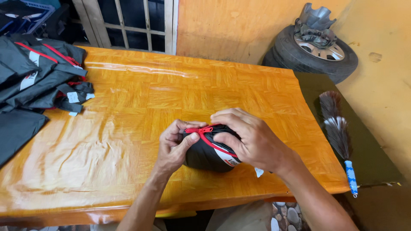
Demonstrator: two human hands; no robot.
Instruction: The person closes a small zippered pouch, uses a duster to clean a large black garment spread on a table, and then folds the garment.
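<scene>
Black pouch (205,156) pressed between both hands
Left hand (173,145) clamps its left end; right hand (248,137) covers its right side, fingers closed at the red zipper (201,129).

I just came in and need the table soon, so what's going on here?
A person is gripping a small black pouch with a red zipper in both hands on the orange table. The left hand clasps its left end; the right hand covers the top, fingers at the zipper. A pile of folded black fabric items with red trim lies at the table's far left. A feather duster rests on the dark board to the right.
</scene>
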